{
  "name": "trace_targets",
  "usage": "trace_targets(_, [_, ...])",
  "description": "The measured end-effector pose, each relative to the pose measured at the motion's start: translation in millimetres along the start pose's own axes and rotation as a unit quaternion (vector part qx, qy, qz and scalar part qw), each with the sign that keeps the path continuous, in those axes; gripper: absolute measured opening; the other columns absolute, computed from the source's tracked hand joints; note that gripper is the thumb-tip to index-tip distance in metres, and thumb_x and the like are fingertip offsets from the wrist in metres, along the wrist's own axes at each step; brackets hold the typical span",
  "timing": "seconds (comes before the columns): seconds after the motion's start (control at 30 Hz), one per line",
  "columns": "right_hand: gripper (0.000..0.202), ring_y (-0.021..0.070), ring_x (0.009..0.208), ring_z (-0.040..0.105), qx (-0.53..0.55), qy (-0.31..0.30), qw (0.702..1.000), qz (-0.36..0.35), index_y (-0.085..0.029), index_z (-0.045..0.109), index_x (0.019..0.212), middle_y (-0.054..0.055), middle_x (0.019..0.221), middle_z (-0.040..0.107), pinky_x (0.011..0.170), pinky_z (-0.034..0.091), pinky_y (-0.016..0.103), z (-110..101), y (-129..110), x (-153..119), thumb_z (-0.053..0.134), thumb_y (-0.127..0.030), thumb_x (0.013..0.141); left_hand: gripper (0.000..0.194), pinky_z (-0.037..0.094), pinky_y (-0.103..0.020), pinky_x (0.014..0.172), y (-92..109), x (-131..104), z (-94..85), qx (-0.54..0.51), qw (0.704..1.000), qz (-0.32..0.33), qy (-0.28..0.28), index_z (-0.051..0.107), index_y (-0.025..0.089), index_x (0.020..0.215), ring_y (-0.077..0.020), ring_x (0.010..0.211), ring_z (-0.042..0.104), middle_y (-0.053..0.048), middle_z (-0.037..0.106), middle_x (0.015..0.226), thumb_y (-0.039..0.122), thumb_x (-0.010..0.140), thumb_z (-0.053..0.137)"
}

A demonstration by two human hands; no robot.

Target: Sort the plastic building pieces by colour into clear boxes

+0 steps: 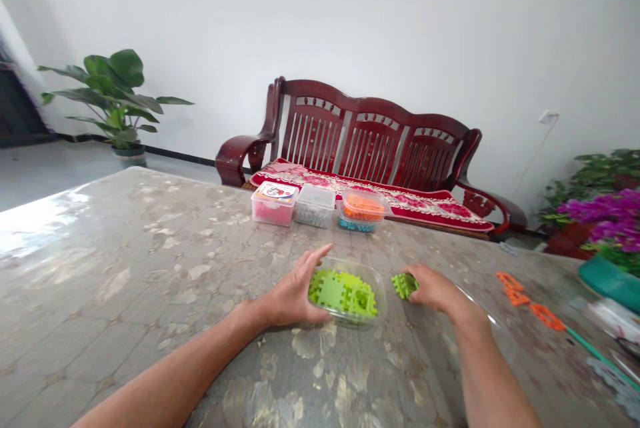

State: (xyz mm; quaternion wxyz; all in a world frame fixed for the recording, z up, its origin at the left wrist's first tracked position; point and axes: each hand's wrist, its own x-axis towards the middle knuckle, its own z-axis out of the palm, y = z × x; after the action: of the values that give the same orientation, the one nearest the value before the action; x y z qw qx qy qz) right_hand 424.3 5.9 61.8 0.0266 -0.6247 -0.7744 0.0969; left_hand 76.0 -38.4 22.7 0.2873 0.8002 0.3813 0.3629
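A clear plastic container (382,301) with light green interlocking building blocks (344,292) in it stands on the table in front of me. My left hand (299,291) grips its left side, thumb at the near edge and fingers toward the far edge. To the right of the container, my right hand (431,287) is closed on a small cluster of green building blocks (403,286) just over the tabletop. Part of that cluster is hidden by the fingers. A clear lid (500,331) lies partly behind my right forearm.
Across the patterned table (165,295) stand a box with pink contents (273,211), a box with grey pieces (315,208) and stacked orange and blue tubs (361,211). Orange pieces (515,289) and a green stick (595,351) lie right. Behind is a wooden bench (375,141).
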Motion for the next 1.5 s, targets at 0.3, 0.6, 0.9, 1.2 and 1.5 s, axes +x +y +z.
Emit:
trace_targets(0.3, [0.060,0.0240,0.114,0.059,0.065,0.051,0.988,-0.132,-0.019,0.057,0.134,0.011,0.130,0.061,0.099,0.044,0.036,-41.2,-86.3,-23.8,0.066,-0.022,0.074,0.115,0.036,-0.049,0.113,3.9,-0.3,-0.1,-0.003,1.000,0.002,0.006,0.020,0.023,0.153,-0.0342,0.132,0.042,-0.013,0.042,0.142,0.020,0.056,0.083])
trace_targets(0.6, [0.049,0.0254,0.119,0.058,0.066,0.053,0.977,-0.196,-0.017,0.062,0.129,0.011,0.129,0.064,0.105,0.042,0.039,-22.5,-127.8,-11.7,0.065,-0.018,0.080,0.118,0.038,-0.048,0.111,1.2,0.2,1.6,0.000,1.000,0.016,0.012,0.020,0.022,0.153,-0.0340,0.130,0.044,-0.013,0.043,0.140,0.023,0.055,0.085])
trace_targets(0.9, [0.045,0.0228,0.125,0.053,0.086,0.083,0.965,-0.233,-0.018,0.062,0.130,0.010,0.135,0.061,0.109,0.038,0.039,-8.4,-129.8,-3.4,0.056,-0.012,0.085,0.118,0.038,-0.048,0.112,-1.8,0.2,3.9,-0.002,1.000,0.024,0.015,0.018,0.024,0.153,-0.0335,0.130,0.044,-0.012,0.042,0.142,0.021,0.056,0.084])
trace_targets(1.2, [0.027,0.0211,0.108,0.058,0.071,0.045,0.968,-0.238,-0.020,0.071,0.112,0.007,0.114,0.069,0.099,0.039,0.034,-5.9,-132.2,-6.5,0.058,-0.019,0.089,0.118,0.038,-0.047,0.111,0.4,0.5,2.6,0.002,0.999,0.028,0.017,0.018,0.023,0.153,-0.0331,0.128,0.046,-0.012,0.045,0.138,0.021,0.055,0.084])
trace_targets(1.5, [0.025,0.0186,0.100,0.061,0.065,0.015,0.979,-0.194,-0.022,0.074,0.105,0.004,0.102,0.071,0.091,0.040,0.029,-4.2,-139.4,-9.6,0.055,-0.018,0.089,0.117,0.037,-0.050,0.112,3.2,1.5,1.4,0.000,1.000,0.024,0.008,0.019,0.022,0.152,-0.0337,0.129,0.044,-0.013,0.043,0.137,0.021,0.055,0.084])
